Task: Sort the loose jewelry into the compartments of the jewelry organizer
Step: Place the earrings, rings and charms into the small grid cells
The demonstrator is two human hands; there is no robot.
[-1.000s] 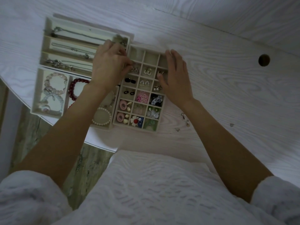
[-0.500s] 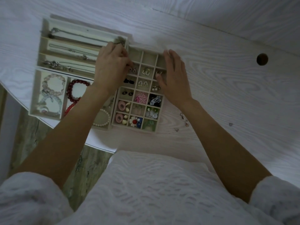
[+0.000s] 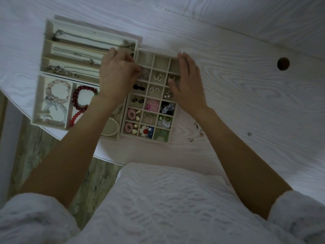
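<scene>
On the white wood-grain bench [image 3: 228, 88] a beige grid tray [image 3: 121, 136] of small square compartments sits near the middle of the view, most cells holding pairs of earrings. At about 9 o'clock from it lie two more trays: a necklace tray [image 3: 47, 43] with long slots holding chains, and below that a bracelet tray [image 3: 35, 110] with a pale bead bracelet [image 3: 58, 90], a red bead bracelet [image 3: 79, 101] and a pearl bracelet [image 3: 112, 127].

The left hand [image 3: 116, 78] hovers over the grid tray's upper left corner, fingers curled with the tips drawn together near the triangular earrings [image 3: 144, 75]; whether it pinches anything there cannot be told, since the fingertips hide the spot. The right hand [image 3: 190, 85] lies over the tray's right column, fingers straight and relaxed, its thumb pointing in toward a cell with a small hoop pair [image 3: 173, 78]; it grips nothing.

Loose pieces remain on the bench at roughly 4 o'clock from the grid tray: a hooked drop earring [image 3: 198, 128] just beside the right forearm, a tiny pale piece [image 3: 190, 139] below it, and another small piece [image 3: 249, 134] further right. A round cable hole [image 3: 283, 63] shows at 2 o'clock.
</scene>
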